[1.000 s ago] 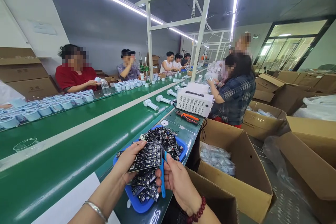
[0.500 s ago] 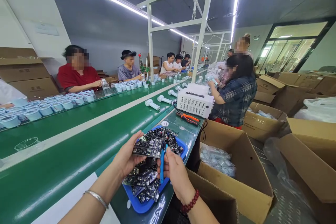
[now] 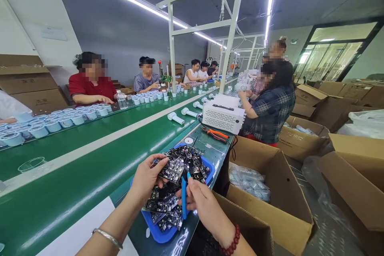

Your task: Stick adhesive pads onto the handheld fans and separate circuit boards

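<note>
A blue tray (image 3: 159, 235) heaped with several black circuit boards (image 3: 168, 204) sits at the near edge of the green bench. My left hand (image 3: 146, 179) grips one black circuit board (image 3: 171, 172) above the heap. My right hand (image 3: 200, 204) is closed round blue-handled cutters (image 3: 183, 197), whose tip meets the held board's right edge.
A green conveyor belt (image 3: 90, 168) runs away on the left, with white handheld devices (image 3: 175, 118) on it. A white machine (image 3: 223, 116) and orange pliers (image 3: 214, 134) lie beyond the tray. Open cardboard boxes (image 3: 270, 192) stand on the right. Several people work along the line.
My left hand has turned and lifted the board from flat to tilted, then lowered it slightly. My right hand with the cutters has stayed close against the board's edge.
</note>
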A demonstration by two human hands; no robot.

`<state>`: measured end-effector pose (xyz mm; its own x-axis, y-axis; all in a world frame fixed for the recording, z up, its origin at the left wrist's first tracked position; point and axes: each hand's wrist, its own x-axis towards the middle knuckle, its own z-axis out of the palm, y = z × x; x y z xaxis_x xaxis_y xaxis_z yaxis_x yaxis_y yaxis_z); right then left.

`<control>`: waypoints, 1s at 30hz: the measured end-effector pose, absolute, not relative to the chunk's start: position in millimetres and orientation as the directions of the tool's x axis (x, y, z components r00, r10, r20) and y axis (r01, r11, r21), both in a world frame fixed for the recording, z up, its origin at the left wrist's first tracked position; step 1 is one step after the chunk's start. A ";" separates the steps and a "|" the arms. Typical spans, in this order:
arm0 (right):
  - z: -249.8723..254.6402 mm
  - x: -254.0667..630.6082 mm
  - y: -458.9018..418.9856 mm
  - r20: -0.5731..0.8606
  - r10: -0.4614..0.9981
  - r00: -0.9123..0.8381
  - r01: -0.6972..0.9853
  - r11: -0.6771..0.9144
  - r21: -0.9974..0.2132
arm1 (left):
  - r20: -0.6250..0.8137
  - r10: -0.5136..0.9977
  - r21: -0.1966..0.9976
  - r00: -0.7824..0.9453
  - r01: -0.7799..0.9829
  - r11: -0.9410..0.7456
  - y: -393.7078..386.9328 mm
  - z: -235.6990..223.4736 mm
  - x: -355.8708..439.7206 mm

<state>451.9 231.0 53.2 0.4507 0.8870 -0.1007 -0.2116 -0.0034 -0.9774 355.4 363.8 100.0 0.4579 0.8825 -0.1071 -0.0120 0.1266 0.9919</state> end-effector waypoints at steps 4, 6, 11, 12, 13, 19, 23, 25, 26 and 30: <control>46.8 446.4 222.4 -0.074 0.902 0.426 -0.155 -0.008 -0.988 | -0.037 0.906 0.997 0.422 -0.042 0.060 360.6 98.8 356.2; 44.5 444.1 219.5 -0.054 0.898 0.437 -0.092 -0.015 -0.996 | -0.013 0.914 0.997 0.405 -0.060 0.041 359.6 98.5 356.6; 48.4 438.1 215.1 -0.035 0.857 0.514 0.056 -0.074 -0.996 | -0.003 0.927 0.993 0.376 -0.104 0.046 354.4 100.6 356.9; 49.2 436.4 215.2 -0.027 0.846 0.533 0.075 -0.079 -0.994 | -0.014 0.928 0.992 0.373 -0.114 0.061 352.9 101.6 357.2; 49.1 434.5 215.8 -0.025 0.836 0.549 0.069 -0.075 -0.995 | -0.032 0.928 0.989 0.372 -0.123 0.083 351.3 102.7 357.7; 37.3 425.4 226.9 -0.128 0.847 0.517 -0.337 0.064 -0.939 | -0.177 0.898 0.956 0.403 -0.146 0.254 346.5 109.0 364.8; 40.4 424.2 230.9 -0.177 0.839 0.514 -0.455 0.091 -0.886 | -0.259 0.871 0.927 0.418 -0.147 0.346 347.6 110.8 370.0; 45.3 424.3 231.2 -0.189 0.843 0.505 -0.500 0.107 -0.859 | -0.298 0.859 0.908 0.417 -0.154 0.390 347.7 111.0 371.8; 47.7 424.4 231.2 -0.195 0.846 0.497 -0.531 0.119 -0.839 | -0.316 0.853 0.897 0.416 -0.161 0.411 347.6 111.1 372.5; 51.9 424.4 231.7 -0.196 0.868 0.456 -0.637 0.165 -0.753 | -0.358 0.836 0.855 0.416 -0.214 0.472 346.2 112.2 374.3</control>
<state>424.4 231.7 51.9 0.4560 0.8682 -0.1956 -0.6367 0.1647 -0.7533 374.3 346.2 112.2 0.4164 0.8359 -0.3576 -0.2142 0.4725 0.8549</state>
